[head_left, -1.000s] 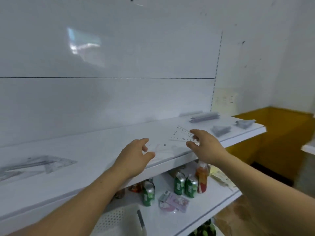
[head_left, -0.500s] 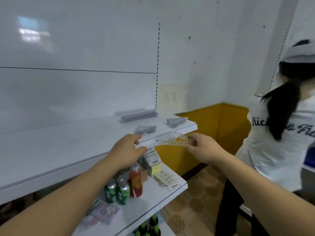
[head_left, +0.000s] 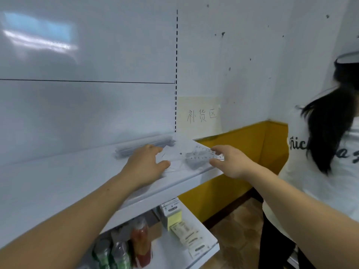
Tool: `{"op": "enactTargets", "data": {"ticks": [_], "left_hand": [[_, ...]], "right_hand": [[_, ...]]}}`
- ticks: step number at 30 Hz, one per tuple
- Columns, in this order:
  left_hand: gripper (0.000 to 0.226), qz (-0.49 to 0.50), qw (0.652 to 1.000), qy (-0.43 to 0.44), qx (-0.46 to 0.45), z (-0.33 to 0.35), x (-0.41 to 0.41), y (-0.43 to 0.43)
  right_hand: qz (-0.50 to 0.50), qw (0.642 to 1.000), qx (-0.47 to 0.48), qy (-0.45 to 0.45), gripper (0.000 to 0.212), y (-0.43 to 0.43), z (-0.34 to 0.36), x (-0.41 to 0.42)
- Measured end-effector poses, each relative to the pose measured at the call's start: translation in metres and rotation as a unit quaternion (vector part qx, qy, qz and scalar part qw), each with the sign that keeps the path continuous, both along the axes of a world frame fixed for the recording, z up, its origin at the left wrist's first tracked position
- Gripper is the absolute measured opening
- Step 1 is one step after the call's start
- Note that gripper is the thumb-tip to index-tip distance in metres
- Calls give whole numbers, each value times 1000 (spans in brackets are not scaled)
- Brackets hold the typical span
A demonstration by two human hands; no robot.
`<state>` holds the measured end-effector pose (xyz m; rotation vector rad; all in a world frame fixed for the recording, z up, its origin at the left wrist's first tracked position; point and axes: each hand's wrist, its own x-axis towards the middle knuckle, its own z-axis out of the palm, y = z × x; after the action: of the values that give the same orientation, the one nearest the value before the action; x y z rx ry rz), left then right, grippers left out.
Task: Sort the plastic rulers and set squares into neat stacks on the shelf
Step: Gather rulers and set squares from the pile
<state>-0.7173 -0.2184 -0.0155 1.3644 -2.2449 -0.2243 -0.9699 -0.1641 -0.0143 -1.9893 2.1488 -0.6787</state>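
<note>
The hands were apart, each pinching one end of a clear set square (head_left: 186, 154): the left hand (head_left: 144, 167) at its left corner, the right hand (head_left: 231, 162) with thumb and forefinger on the numbered edge. It hung just above the right end of the white shelf (head_left: 58, 183), in front of a grey stack of rulers (head_left: 139, 147) lying by the back panel. Another person in a white T-shirt (head_left: 320, 171) stood close on the right.

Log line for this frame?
set square: over shelf | left hand: grips one end | right hand: pinches other end | ruler stack: behind left hand
</note>
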Motion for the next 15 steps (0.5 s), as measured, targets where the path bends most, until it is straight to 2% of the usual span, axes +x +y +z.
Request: {"op": "enactTargets", "data": {"ticks": [6, 11, 15], "left_hand": [[57, 37, 998, -38, 18, 7, -19, -19], [53, 102, 994, -23, 30, 10, -20, -15], [48, 159, 986, -12, 48, 12, -21, 2]], "right_hand": [[96, 994, 56, 15, 51, -53, 11, -31], [182, 974, 124, 47, 45, -88, 12, -49], [235, 959, 141, 74, 46, -105, 10, -58]]}}
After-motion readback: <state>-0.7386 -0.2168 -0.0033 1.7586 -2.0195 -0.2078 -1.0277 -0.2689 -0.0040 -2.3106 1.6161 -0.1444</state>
